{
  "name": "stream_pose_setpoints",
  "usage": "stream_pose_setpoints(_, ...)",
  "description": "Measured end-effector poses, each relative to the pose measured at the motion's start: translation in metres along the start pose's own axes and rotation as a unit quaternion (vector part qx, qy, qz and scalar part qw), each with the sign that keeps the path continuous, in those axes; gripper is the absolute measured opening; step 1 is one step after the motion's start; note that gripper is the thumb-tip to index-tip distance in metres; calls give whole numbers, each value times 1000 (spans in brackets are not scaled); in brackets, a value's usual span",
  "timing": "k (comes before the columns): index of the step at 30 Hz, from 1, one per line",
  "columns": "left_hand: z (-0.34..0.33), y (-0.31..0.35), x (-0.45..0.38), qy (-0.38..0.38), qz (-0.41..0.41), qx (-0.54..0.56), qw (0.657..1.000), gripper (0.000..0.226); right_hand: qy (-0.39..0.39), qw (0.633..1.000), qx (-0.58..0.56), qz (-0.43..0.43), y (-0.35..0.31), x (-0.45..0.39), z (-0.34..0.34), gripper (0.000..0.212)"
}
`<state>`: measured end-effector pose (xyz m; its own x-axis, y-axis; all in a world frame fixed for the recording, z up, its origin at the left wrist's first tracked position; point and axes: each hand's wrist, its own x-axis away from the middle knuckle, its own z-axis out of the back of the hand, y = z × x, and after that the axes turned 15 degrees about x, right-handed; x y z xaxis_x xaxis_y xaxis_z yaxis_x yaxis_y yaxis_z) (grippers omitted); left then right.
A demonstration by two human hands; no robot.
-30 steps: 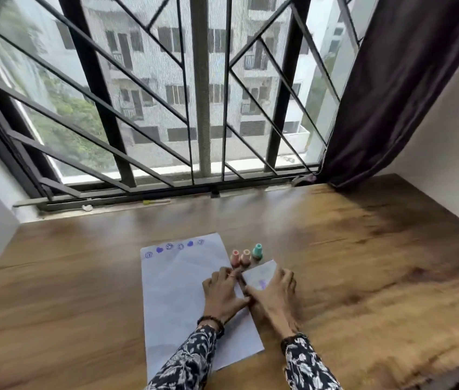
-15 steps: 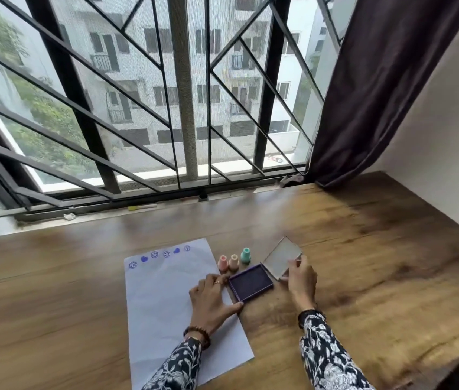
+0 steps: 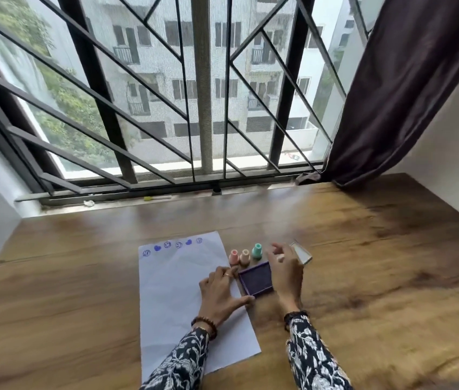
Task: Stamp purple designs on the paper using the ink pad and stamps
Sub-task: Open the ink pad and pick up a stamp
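A white sheet of paper [image 3: 177,280] lies on the wooden table [image 3: 363,277], with a row of purple stamped marks [image 3: 172,245] along its far edge. Right of it the purple ink pad [image 3: 256,280] lies uncovered. Its clear lid [image 3: 301,252] rests on the table further right. Three small stamps stand behind the pad: pink [image 3: 234,256], peach [image 3: 244,256] and teal [image 3: 257,250]. My left hand [image 3: 219,294] lies flat on the paper, thumb against the pad's near corner. My right hand [image 3: 286,268] hovers over the pad's right edge, fingers apart, near the teal stamp.
A barred window [image 3: 203,108] runs along the table's far side. A dark curtain [image 3: 408,88] hangs at the right, and white walls close in on both sides. A small yellow-tipped stick [image 3: 156,197] lies on the sill.
The lid came off the ink pad and now lies to the right. My right hand let go of it and moved left toward the stamps. My left hand stayed on the paper.
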<state>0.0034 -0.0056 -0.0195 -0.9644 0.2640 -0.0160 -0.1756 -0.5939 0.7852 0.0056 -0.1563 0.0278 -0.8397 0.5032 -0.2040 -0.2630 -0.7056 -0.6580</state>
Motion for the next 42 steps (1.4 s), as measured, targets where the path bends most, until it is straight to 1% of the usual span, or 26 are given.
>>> stream_pose_setpoints(2, 3, 0, 0, 42, 6, 78, 996, 83, -67, 992, 47, 98, -21, 4, -8, 22)
stream_pose_setpoints(4, 7, 0, 0, 93, 23, 180, 979, 71, -123, 968, 134, 172, -35, 1, -17, 26)
stream_pose_setpoints(5, 9, 1, 1, 113, 30, 219, 969, 63, -140, 954, 178, 194, -40, 1, -20, 25)
stream_pose_setpoints(7, 12, 2, 3, 139, 42, 264, 954, 49, -158, 937, 224, 215, -46, 1, -22, 20)
stream_pose_setpoints(10, 16, 3, 5, 161, 68, 329, 928, 33, -139, 936, 223, 235, -51, 4, -18, 15)
stream_pose_setpoints(11, 18, 5, 5, 168, 84, 374, 908, 31, -130, 943, 200, 232, -52, 5, -14, 14)
stream_pose_setpoints(12, 20, 8, 3, 171, 106, 436, 877, 30, -129, 957, 153, 211, -54, 6, -9, 13)
stream_pose_setpoints(14, 25, 18, 1, 146, 149, 586, 783, 28, -156, 978, 19, 137, -56, 10, 3, 9)
stream_pose_setpoints(15, 27, 22, 1, 122, 157, 644, 739, 25, -175, 978, -36, 104, -56, 13, 9, 10)
stream_pose_setpoints(16, 30, 25, 1, 100, 155, 677, 713, 22, -194, 975, -76, 82, -53, 17, 13, 13)
stream_pose_setpoints(17, 32, 29, 2, 80, 150, 689, 705, 20, -211, 970, -101, 69, -50, 20, 17, 15)
stream_pose_setpoints(20, 33, 38, 7, 56, 131, 679, 720, 17, -227, 959, -168, 28, -38, 27, 24, 19)
stream_pose_setpoints(23, 29, 43, 10, 58, 139, 676, 721, 19, -230, 942, -244, -20, -31, 31, 25, 26)
stream_pose_setpoints(26, 26, 46, 13, 56, 126, 666, 733, 22, -230, 929, -289, -26, -28, 36, 25, 29)
stream_pose_setpoints(29, 27, 51, 14, 67, 111, 652, 747, 25, -230, 919, -317, -43, -24, 38, 25, 38)
stream_pose_setpoints(30, 27, 52, 14, 71, 110, 649, 750, 24, -226, 919, -318, -49, -23, 38, 24, 35)
stream_pose_setpoints(32, 27, 54, 11, 71, 104, 631, 765, 23, -220, 912, -336, -80, -21, 38, 21, 23)
stream_pose_setpoints(33, 27, 55, 10, 70, 98, 619, 776, 23, -219, 899, -362, -109, -20, 38, 20, 19)
stream_pose_setpoints(35, 27, 53, 7, 85, 82, 591, 798, 22, -225, 861, -423, -173, -17, 37, 20, 19)
stream_pose_setpoints(36, 27, 50, 4, 101, 73, 564, 816, 23, -228, 841, -448, -199, -16, 36, 21, 18)
stream_pose_setpoints(39, 25, 36, -6, 147, 45, 417, 896, 24, -236, 791, -508, -249, -12, 35, 26, 15)
stream_pose_setpoints(40, 22, 30, -10, 150, 42, 361, 920, 23, -237, 776, -524, -258, -9, 35, 27, 17)
stream_pose_setpoints(42, 14, 17, -20, 111, 58, 250, 960, 23, -237, 755, -547, -274, -5, 36, 28, 32)
